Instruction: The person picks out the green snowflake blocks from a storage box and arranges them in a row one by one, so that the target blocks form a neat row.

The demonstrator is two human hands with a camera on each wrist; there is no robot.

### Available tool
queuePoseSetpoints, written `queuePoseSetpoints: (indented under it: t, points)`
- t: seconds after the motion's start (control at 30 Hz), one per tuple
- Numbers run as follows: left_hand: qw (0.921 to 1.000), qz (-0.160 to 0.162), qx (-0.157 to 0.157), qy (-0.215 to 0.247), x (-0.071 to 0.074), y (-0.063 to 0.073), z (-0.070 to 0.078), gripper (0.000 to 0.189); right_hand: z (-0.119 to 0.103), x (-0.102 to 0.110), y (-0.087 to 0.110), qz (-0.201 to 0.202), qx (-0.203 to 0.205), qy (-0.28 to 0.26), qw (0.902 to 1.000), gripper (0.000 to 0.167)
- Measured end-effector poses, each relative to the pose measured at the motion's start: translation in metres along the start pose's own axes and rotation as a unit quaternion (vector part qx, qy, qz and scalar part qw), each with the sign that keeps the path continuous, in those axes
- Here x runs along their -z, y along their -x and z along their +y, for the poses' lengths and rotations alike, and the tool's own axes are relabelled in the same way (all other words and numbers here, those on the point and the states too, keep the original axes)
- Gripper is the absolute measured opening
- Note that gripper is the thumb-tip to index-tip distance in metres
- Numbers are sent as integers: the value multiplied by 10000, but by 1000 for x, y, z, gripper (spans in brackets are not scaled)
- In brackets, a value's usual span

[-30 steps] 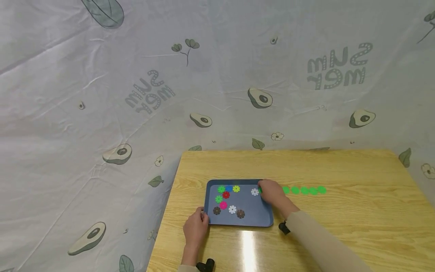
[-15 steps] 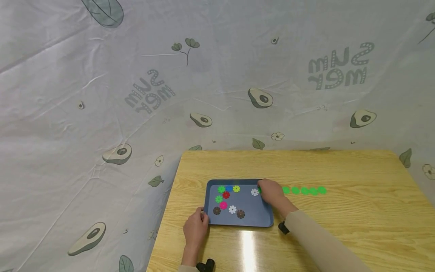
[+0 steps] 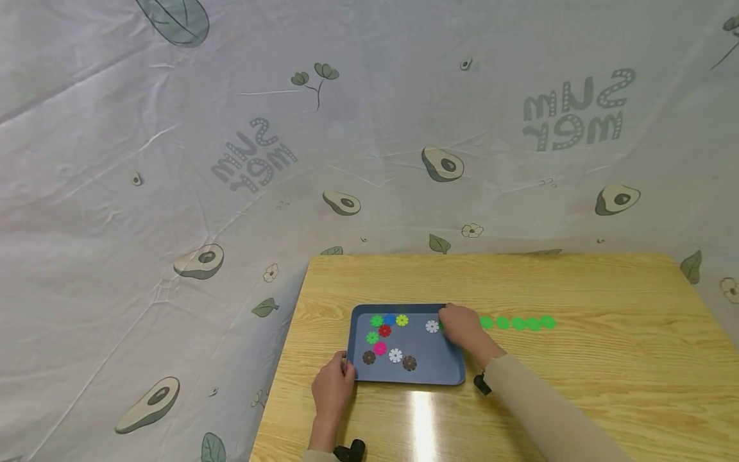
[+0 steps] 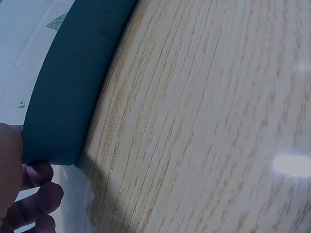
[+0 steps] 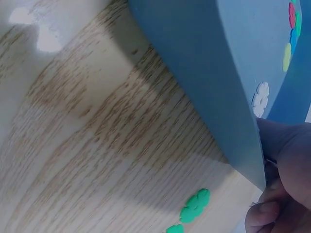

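Note:
A blue-grey rectangular tray [image 3: 439, 359] sits near the left side of the wooden table. My left hand [image 3: 333, 388] grips its front left edge; the left wrist view has curled fingers [image 4: 48, 196] just under the tray's end. At the back right corner my right hand [image 3: 464, 327] pinches the rim, and fingers [image 5: 265, 213] show outside the wall in the right wrist view. Flower-shaped plastic discs lie flat in the tray, among them a pink disc [image 3: 380, 348], a red disc [image 3: 385, 330] and a white disc [image 3: 432, 326]. A green piece beside the right hand is mostly hidden.
Several green discs [image 3: 519, 323] lie in a row on the table [image 3: 606, 372], running right from behind my right hand. A pale printed cloth [image 3: 381, 128] hangs behind the table's back edge. Both wrists carry small black devices.

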State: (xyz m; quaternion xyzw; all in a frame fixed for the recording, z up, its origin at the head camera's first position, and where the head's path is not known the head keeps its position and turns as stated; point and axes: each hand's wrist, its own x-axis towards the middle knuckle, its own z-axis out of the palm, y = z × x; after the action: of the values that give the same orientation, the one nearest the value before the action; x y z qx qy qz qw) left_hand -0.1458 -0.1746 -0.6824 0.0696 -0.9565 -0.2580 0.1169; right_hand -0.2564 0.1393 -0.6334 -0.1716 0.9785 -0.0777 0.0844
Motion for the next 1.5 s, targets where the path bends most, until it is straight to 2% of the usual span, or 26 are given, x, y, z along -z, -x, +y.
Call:
queuePoseSetpoints:
  t: [0.1, 0.27, 0.4, 0.6, 0.67, 0.83, 1.07, 1.17, 1.3, 1.5]
  points:
    - [10000, 16, -19, 4, -1, 0, 0, 21, 1, 0, 1, -27, 16, 24, 10000, 6]
    - [10000, 2, -12, 14, -1, 0, 1, 21, 2, 1, 4, -26, 33, -89, 10000, 15]
    - [10000, -7, -1, 21, -1, 1, 2, 21, 7, -1, 5, 76, 21, -580, 9983, 19]
    - [10000, 7, -24, 11, 0, 1, 2, 22, 17, -5, 5, 207, 29, -1457, 9891, 12]
    - [10000, -11, -1, -5, 1, 1, 3, 22, 20, -3, 6, 193, -2, -1851, 9825, 11]
    - [10000, -8, 29, -38, 2, 1, 4, 22, 30, 2, 10, 353, -3, -2875, 9571, 14]
    - [10000, 8, -30, 53, 3, 1, 6, 22, 52, 17, 22, 686, -259, -3761, 9237, 23]
    - [10000, -30, 2, 25, 1, 1, 4, 22, 68, 23, 28, 820, -417, -3911, 9157, 27]
    - [10000, -52, 25, 7, 0, 1, 1, 22, 94, 25, 39, 1074, -642, -3909, 9119, 31]
    - [10000, -67, 14, 3, 0, 1, 1, 22, 136, 24, 65, 1328, -1089, -3987, 9009, 40]
